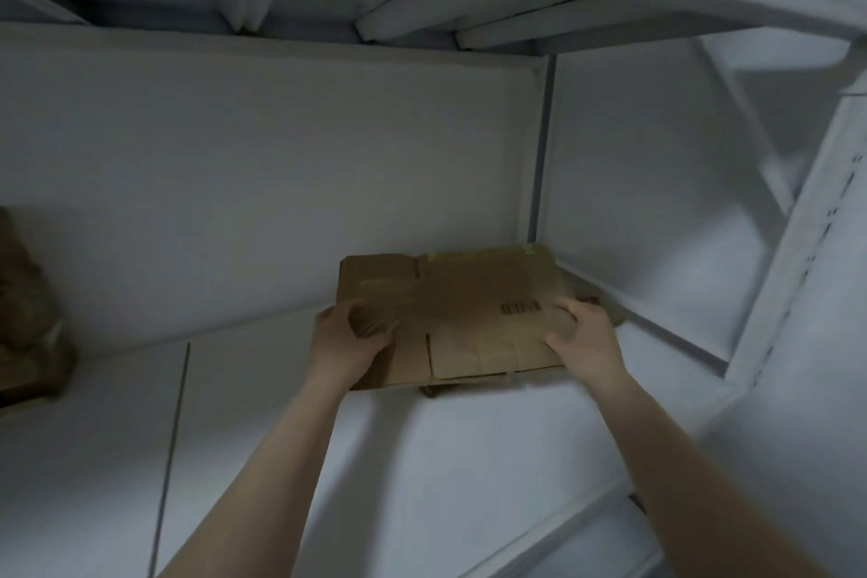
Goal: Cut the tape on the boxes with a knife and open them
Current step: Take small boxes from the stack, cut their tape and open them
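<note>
A flat brown cardboard box [464, 296] with a barcode on top lies at the back right corner of a white shelf [262, 427]. Yellowish tape [483, 254] runs along its far edge. My left hand [349, 333] grips the box's near left corner, thumb on top. My right hand [581, 336] grips the near right edge, fingers curled over it. Something small and reddish [592, 299] shows just past my right fingers; I cannot tell what it is. No knife is in view.
A second brown cardboard box [28, 319] sits at the far left of the shelf, partly cut off. White walls close the back and right side. Another shelf [422, 24] hangs overhead. A white upright post [797, 258] stands at the right.
</note>
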